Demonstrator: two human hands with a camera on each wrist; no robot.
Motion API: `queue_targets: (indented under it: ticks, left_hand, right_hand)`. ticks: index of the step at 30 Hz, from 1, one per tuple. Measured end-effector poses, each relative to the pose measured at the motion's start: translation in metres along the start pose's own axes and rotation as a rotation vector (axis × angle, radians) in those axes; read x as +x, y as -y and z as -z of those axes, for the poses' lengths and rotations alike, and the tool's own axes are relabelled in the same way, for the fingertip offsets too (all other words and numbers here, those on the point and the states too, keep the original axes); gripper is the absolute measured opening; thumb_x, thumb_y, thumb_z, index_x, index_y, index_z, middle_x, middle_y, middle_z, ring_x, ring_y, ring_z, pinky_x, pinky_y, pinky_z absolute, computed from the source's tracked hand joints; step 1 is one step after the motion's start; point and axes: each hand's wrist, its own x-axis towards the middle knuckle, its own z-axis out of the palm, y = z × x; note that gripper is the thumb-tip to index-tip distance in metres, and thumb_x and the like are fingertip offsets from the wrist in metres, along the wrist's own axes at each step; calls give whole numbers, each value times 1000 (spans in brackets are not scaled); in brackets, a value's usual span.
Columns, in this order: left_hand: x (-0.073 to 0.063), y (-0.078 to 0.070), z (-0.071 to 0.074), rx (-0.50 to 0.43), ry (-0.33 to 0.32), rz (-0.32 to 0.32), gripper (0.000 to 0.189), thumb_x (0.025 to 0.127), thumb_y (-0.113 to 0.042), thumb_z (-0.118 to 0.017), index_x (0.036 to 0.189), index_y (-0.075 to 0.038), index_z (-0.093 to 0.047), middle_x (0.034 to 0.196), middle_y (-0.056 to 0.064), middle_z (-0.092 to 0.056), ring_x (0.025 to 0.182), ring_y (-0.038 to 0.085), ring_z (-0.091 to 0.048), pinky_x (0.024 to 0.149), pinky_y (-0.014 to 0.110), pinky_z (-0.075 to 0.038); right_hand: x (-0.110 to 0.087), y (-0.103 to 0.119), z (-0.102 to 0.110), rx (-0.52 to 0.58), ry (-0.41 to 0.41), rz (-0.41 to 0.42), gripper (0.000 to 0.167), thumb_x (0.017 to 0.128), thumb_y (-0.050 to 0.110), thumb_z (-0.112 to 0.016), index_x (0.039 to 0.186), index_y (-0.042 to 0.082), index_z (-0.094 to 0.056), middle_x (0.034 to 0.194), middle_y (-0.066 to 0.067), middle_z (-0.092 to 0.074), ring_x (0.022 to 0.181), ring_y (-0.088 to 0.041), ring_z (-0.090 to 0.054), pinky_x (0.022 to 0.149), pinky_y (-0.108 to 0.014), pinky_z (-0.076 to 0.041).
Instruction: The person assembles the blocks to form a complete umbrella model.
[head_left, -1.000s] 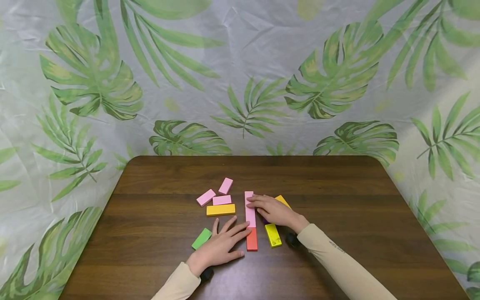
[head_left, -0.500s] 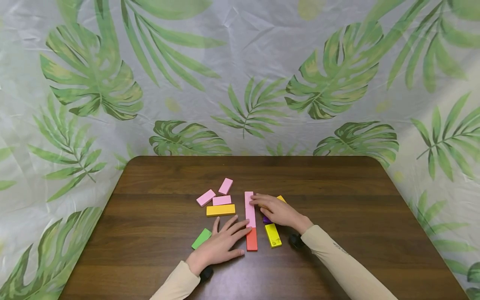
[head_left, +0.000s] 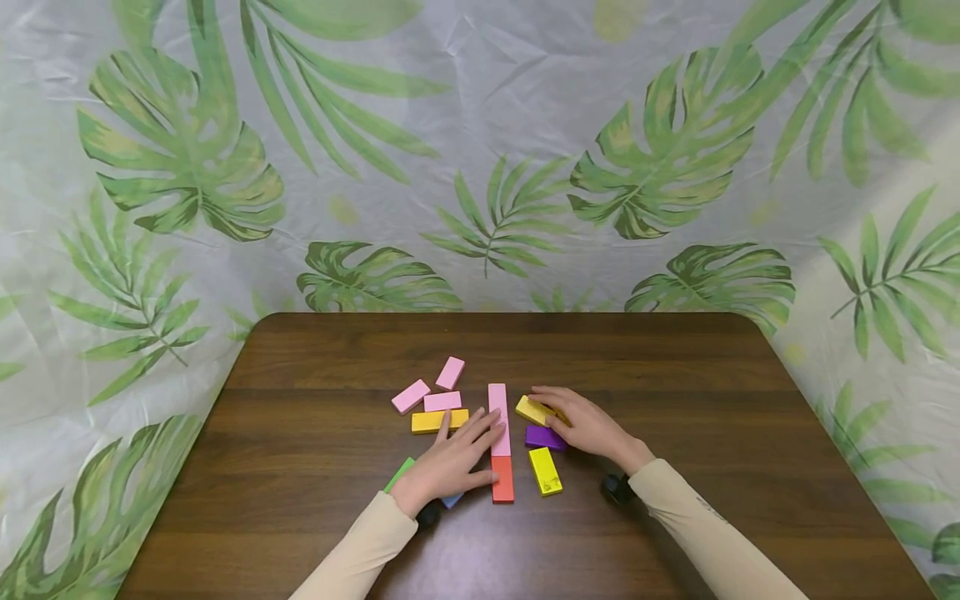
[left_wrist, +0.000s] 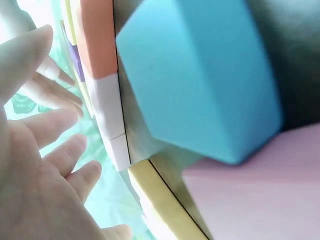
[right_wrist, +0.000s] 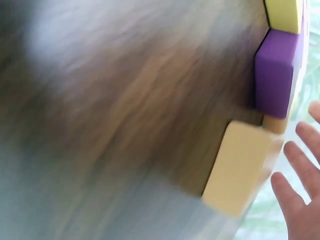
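My left hand (head_left: 450,465) reaches with extended fingers over a straight row of a red block (head_left: 502,480) and pink blocks (head_left: 499,421), fingertips right at the row's left side. Below its wrist, a blue block (left_wrist: 200,80) shows large in the left wrist view, beside a pinkish block (left_wrist: 260,190). My right hand (head_left: 588,423) hovers over a yellow-orange block (head_left: 531,409) and a purple block (head_left: 544,437), partly covering both. In the right wrist view its fingers (right_wrist: 302,160) are spread and hold nothing.
A bright yellow block (head_left: 545,472) lies right of the red one. Left of the row are a long orange block (head_left: 427,422) and several loose pink blocks (head_left: 411,397). A green block (head_left: 400,472) is partly hidden by the left arm. The dark wooden table (head_left: 300,350) meets a leaf-print cloth behind.
My right hand has drawn off the pink row to the right, uncovering the yellow-orange and purple blocks. My left hand has shifted forward and right, exposing some blue and covering more green.
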Motion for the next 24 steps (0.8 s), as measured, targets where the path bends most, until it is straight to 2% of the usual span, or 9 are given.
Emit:
queue_targets:
  ticks: [10,17,24]
  left_hand:
    - [19,1,1,3,50,31,78,90,-43,-63,150,-6,-29,158,8,-17,144,29,-12,109,62,-3]
    - [27,4,1,26,64,28,80,89,-45,-63,149,-3,-30,158,9,-17,144,30,-11,108,63,-3]
    - [32,3,0,54,87,44,79,89,-44,-64,149,-2,-32,157,8,-21,143,28,-16,109,61,-6]
  right_hand:
    - [-16,-14,3,-44,-58,19,43,92,10,-62,134,2,-54,143,-16,-43,128,-34,-42,101,-51,-37]
    - [-23,-16,4,-40,-42,-50,48,90,13,-66,135,3,-53,144,-16,-41,127,-35,-42,100,-51,-39]
    - [-25,-17,4,-70,-34,-76,51,88,13,-67,136,2,-52,144,-18,-40,124,-35,-42,98,-51,-41]
